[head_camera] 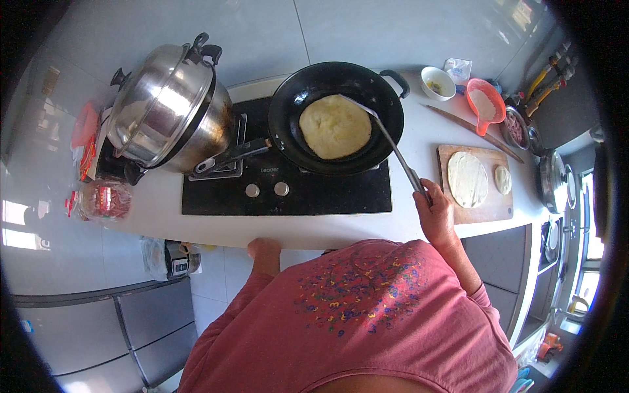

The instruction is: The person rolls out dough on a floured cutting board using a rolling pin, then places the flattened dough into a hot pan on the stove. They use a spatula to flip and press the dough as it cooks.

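A round flatbread (pixel 335 126), pale yellow, lies in a black wok (pixel 290 108) on the gas hob (pixel 221 199). My right hand (pixel 435 211) grips the handle of a metal spatula (pixel 400 154), whose blade is at the flatbread's upper right edge. My left hand (pixel 264 248) is low at the counter's front edge, partly hidden; its fingers cannot be made out. To the right, a wooden cutting board (pixel 501 209) carries a rolled-out dough round (pixel 468 180) and a smaller piece of dough (pixel 502 180).
A large lidded steel steamer pot (pixel 162 108) stands left of the wok. A tapered wooden rolling pin (pixel 471 130), a white bowl (pixel 438 83), a red scoop with flour (pixel 484 103) and a metal bowl of meat (pixel 516 128) are at the right. The wok's handle (pixel 236 154) points left.
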`<state>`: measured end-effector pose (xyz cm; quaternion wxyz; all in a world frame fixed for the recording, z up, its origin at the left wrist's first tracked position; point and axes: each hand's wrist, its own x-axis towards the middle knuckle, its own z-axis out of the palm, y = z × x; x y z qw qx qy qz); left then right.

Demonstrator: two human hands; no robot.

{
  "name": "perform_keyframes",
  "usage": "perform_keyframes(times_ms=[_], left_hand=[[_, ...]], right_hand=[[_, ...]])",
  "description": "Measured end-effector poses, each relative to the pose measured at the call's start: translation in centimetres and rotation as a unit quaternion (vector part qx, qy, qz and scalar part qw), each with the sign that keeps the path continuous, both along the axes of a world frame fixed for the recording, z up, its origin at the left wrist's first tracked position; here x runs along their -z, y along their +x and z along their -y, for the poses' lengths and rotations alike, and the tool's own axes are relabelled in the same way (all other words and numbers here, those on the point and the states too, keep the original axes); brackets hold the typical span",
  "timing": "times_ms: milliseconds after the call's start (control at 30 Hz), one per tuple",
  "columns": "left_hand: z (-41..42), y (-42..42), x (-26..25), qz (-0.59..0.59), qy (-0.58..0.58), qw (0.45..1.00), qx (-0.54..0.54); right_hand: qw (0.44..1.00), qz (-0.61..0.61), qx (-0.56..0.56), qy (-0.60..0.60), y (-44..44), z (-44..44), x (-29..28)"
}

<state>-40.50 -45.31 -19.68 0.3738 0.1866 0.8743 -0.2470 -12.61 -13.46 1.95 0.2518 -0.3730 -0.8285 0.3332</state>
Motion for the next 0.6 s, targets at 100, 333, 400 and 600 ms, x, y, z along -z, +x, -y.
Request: perform_keyframes(times_ms=[100, 333, 400, 600], left_hand=[[0.0, 0.1, -0.1, 0.001, 0.002, 1.000, 0.011], [-2.5, 0.5, -3.6, -0.018, 0.033, 0.992, -0.117], [-1.8, 0.5, -2.6, -0.018, 0.033, 0.994, -0.099], [-0.2, 0.0, -0.1, -0.011, 0.030, 0.999, -0.018]], right_hand=[[1.000, 0.008, 0.002, -0.010, 0.0, 0.0, -0.1], [1.000, 0.001, 0.001, 0.004, 0.2, -0.2, 0.1], [1.000, -0.001, 0.001, 0.006, 0.1, -0.2, 0.2], [1.000, 0.000, -0.001, 0.006, 0.3, -0.3, 0.4]])
